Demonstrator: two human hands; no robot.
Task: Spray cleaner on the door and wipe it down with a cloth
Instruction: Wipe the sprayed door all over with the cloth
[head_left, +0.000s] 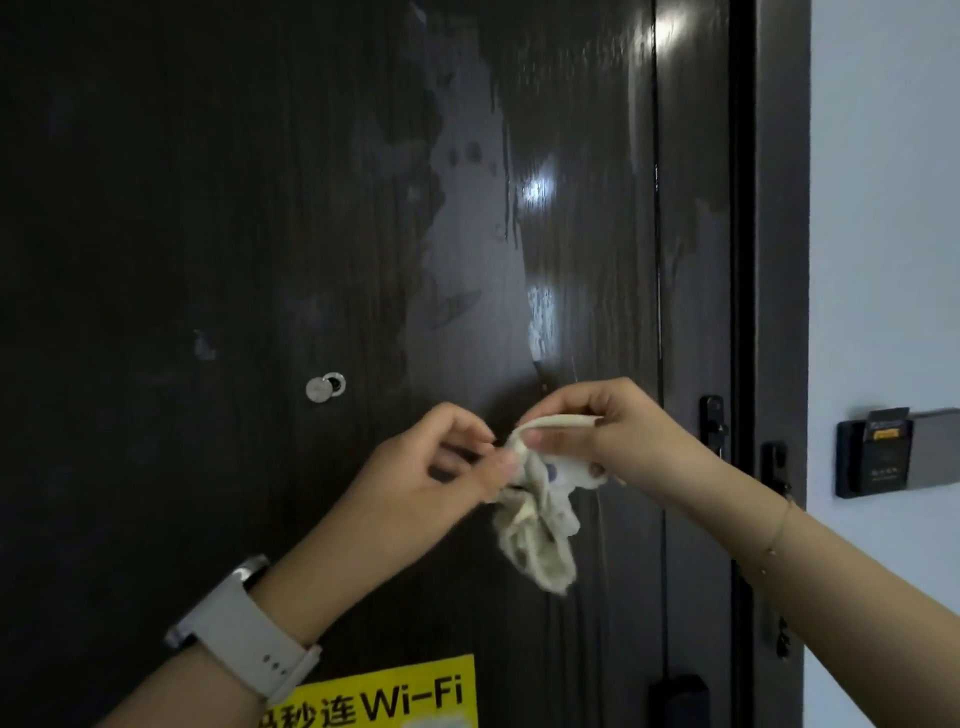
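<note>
While both pinch it, cloth (540, 519) dangles between left hand (441, 467), right hand (608, 431), before door (208, 208).

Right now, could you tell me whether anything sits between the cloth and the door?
Nothing visible does. Both hands, left and right, hold the cloth just in front of the door.

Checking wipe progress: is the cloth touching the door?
Cannot tell. In the head view the cloth hangs pinched between both hands in front of the door; no gap or contact shows.
</note>
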